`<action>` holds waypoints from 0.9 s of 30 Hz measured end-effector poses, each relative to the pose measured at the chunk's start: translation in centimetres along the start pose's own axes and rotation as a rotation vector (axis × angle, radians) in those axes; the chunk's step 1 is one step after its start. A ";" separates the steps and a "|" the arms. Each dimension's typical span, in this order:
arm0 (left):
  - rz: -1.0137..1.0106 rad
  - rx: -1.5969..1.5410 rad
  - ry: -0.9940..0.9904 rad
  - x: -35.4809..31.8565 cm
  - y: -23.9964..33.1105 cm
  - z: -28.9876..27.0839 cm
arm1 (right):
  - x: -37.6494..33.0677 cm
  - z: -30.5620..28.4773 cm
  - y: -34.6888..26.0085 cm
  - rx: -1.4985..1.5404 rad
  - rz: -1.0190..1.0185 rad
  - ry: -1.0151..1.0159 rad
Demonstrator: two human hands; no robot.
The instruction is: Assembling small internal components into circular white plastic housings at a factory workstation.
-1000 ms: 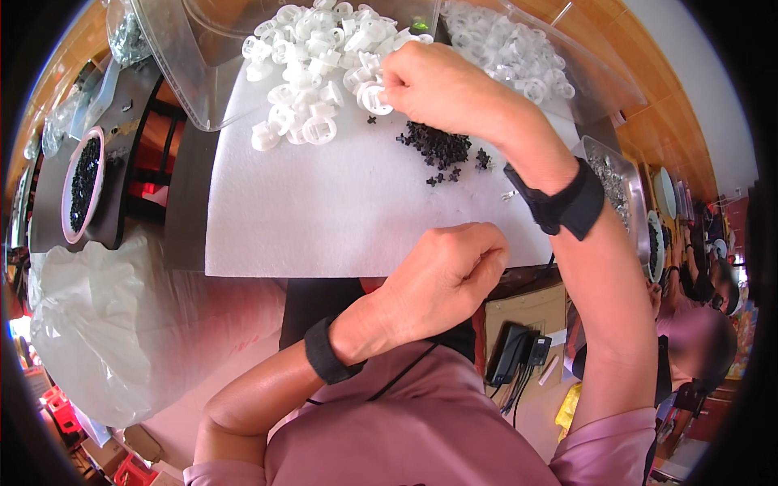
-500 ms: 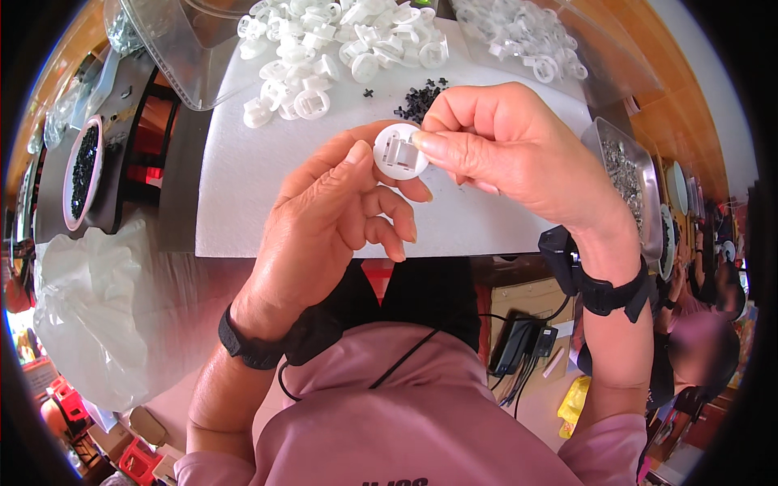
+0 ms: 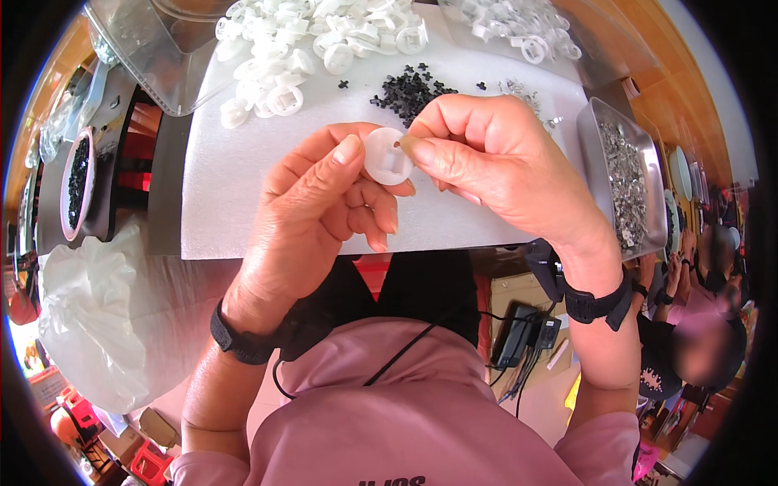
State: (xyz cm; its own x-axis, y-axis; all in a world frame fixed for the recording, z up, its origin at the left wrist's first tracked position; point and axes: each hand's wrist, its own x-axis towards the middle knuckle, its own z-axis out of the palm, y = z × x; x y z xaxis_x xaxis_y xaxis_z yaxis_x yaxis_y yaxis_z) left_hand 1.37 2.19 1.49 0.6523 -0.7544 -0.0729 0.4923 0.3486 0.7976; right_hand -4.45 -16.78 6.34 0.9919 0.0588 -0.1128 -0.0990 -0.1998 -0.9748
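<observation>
White plastic disc (image 3: 387, 156), pinched between left hand (image 3: 312, 219) fingers (image 3: 344, 154), right hand (image 3: 494, 162) fingertips pressing its rim

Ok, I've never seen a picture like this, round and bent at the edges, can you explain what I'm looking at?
A wide-angle camera on a person's head looks down at their bare hands, which bends straight edges. The left hand and right hand together pinch one small white round plastic disc. Beyond them lies a white work mat with a pile of white plastic rings and a heap of tiny black plastic pieces. At right a metal tray holds small metal parts.
</observation>
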 end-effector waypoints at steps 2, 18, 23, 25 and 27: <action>0.015 0.026 0.016 0.3 0.2 0.1 | 0.0 -0.6 -0.1 -0.072 0.001 -0.015; 0.024 0.022 0.153 0.5 -0.4 -0.5 | -7.1 -1.1 -1.9 0.067 0.005 -0.105; 0.062 0.094 0.158 0.9 -1.0 -0.2 | -6.7 6.4 -2.8 0.495 -0.578 -0.672; 0.063 0.052 0.152 0.8 -1.1 -0.2 | -5.8 7.2 -4.3 0.757 -0.638 -0.916; 0.088 0.116 0.204 0.7 -1.1 0.1 | -5.6 7.9 -4.9 0.813 -0.633 -0.880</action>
State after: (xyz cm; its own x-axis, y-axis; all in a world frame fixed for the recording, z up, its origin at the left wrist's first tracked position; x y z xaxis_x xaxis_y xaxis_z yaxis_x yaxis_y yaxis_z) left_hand 1.26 1.21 0.65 0.7982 -0.5923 -0.1098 0.3666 0.3332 0.8687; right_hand -10.13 -8.36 10.20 0.5355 0.5861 0.6080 0.0293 0.7066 -0.7070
